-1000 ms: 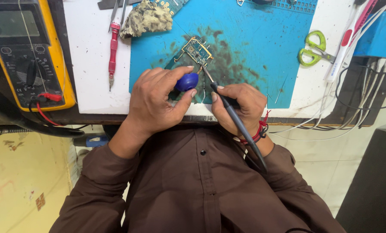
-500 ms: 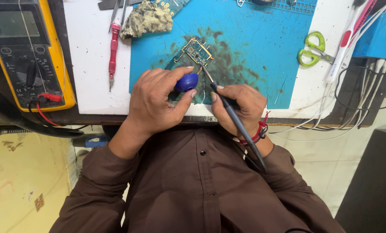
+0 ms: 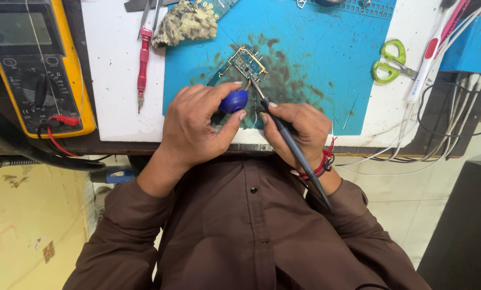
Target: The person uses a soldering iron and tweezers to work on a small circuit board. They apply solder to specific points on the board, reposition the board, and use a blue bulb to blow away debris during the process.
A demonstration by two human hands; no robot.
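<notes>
At the middle of the frame: two bare hands meet over a blue work mat [image 3: 315, 59], seen from above by a head-worn camera.
Left hand: the left hand [image 3: 197, 126] sits left of centre, fingers curled shut around a small round blue-capped tool [image 3: 233, 101], with the thumb pressed under the cap.
Right hand: the right hand [image 3: 299, 131] sits right of centre, closed in a pen grip on a slim dark soldering iron [image 3: 288, 142]; the handle runs down and right past the wrist, and the tip points up and left.
Circuit board: a small green circuit board [image 3: 246, 62] lies flat on the mat just above both hands, upper centre of the frame; the iron's tip reaches its lower edge, though contact cannot be made out.
Mat: dark smudges stain it around the board.
Desk: a white desk [image 3: 111, 80] carries the mat.
Upper left: a yellow multimeter [image 3: 36, 64] with a red lead, and a red-handled screwdriver [image 3: 142, 59] lying upright beside a crumpled dirty rag [image 3: 184, 24].
Upper right: green-handled scissors [image 3: 391, 62] rest on the desk just off the mat's right edge, near white cables.
Lower frame: brown shirt sleeves, and a red thread bracelet [image 3: 321, 166] on the right wrist.
</notes>
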